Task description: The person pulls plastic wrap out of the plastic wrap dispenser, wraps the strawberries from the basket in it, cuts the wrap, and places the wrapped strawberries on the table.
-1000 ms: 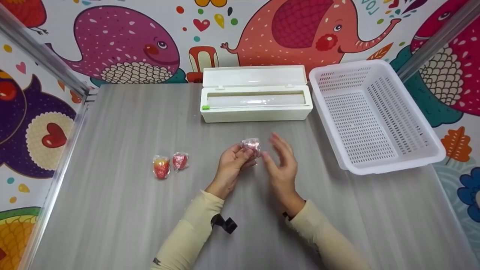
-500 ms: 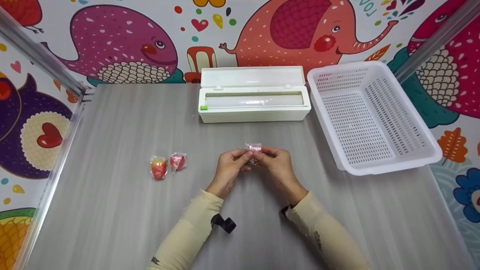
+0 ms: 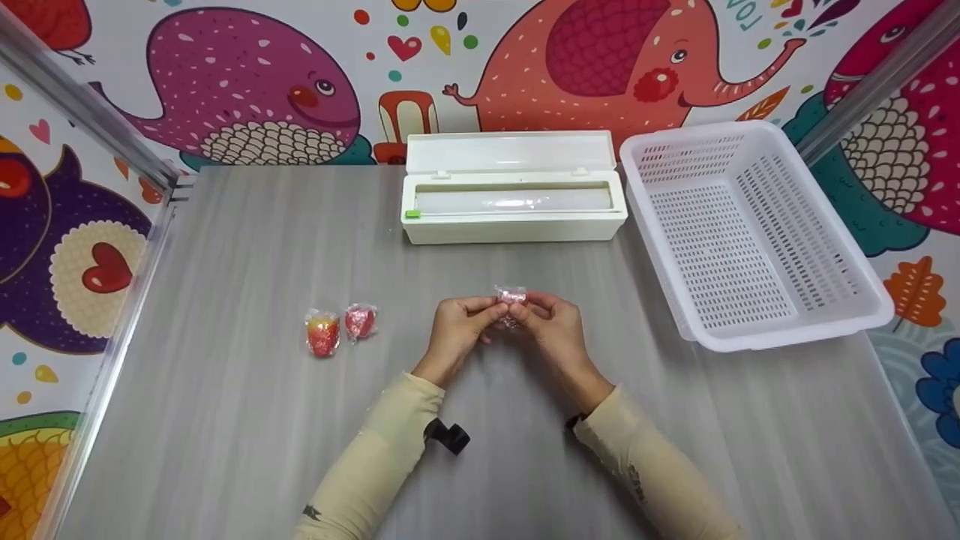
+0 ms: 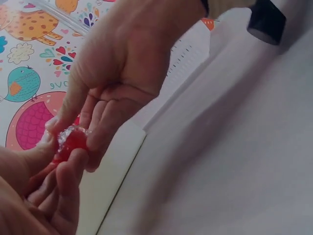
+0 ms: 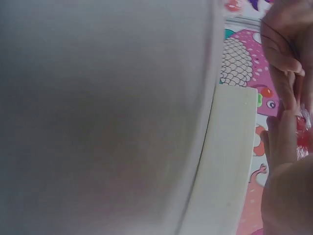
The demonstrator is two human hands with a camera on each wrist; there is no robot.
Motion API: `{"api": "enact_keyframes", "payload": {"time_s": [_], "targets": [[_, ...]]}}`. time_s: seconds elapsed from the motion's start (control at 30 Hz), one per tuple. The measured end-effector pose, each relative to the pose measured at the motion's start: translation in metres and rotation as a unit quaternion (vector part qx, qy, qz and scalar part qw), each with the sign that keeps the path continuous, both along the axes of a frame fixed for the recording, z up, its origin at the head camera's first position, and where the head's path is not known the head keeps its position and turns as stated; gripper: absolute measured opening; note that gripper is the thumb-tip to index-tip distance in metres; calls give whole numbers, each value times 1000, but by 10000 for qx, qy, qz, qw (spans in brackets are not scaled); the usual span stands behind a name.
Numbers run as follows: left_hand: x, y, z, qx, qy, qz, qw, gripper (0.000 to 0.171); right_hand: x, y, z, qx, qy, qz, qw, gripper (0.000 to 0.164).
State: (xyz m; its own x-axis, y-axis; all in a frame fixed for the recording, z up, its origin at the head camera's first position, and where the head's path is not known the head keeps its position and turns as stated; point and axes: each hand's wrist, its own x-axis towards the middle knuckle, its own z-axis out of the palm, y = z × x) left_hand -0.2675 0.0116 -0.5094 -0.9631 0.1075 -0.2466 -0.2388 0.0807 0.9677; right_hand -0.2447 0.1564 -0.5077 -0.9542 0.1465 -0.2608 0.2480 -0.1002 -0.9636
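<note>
Between my two hands is a small red item wrapped in clear plastic film, pinched by the fingertips and thumbs of my left hand and right hand. In the left wrist view the red wrapped item shows shiny, crinkled film, and fingers from both sides cover much of it. Only a bit of the item appears at the right edge of the right wrist view. To the left on the table lie a red-and-yellow fruit-like piece in film and a smaller red wrapped piece.
Behind my hands stands a white cling-film box, lid up, with a roll inside and a green slider at its left. At right sits a white perforated basket. A patterned wall borders the grey table.
My right hand, apart from the wrapped item with fingers spread a second ago, has come in and now pinches it along with my left. The two wrapped pieces at left stay put.
</note>
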Motion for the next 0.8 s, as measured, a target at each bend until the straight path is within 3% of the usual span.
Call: {"api": "enact_keyframes", "payload": {"time_s": [0.1,0.27,0.33,0.37,0.4,0.43,0.5,0.6,0.67,0.73,0.8], "targets": [[-1,0,-1,-163,158,-79,9997,25,0,0,1,-40,-81,72,9999,44],[0,0,0,-758,519,-403,9950,26,1,-1,0,-761,-268,-143,9966,34],[2,-1,3,-1553,1001,-604,9809,28,1,-2,-2,-820,-307,-275,9958,32],[4,-1,5,-2034,1334,-688,9675,33,1,-3,-3,-829,-328,-345,9954,31],[5,-1,7,-2560,1718,-777,9481,40,1,-3,-4,-809,-336,-402,9953,30],[6,0,10,-3089,2166,-842,9223,46,0,-4,-5,-786,-360,-459,9952,29],[8,1,13,-3989,3043,-935,8600,58,-1,-4,-5,-694,-378,-500,9956,26],[9,4,15,-4718,4242,-1016,7662,63,-3,-4,-3,-540,-417,-446,9967,22],[9,6,13,-4994,4798,-948,7151,53,-4,-5,-2,-519,-471,-378,9968,21],[7,6,12,-5132,5087,-834,6862,45,-3,-5,-1,-560,-535,-320,9965,21],[5,6,9,-5192,5271,-768,6684,37,-3,-4,-2,-565,-619,-288,9961,23]]}}
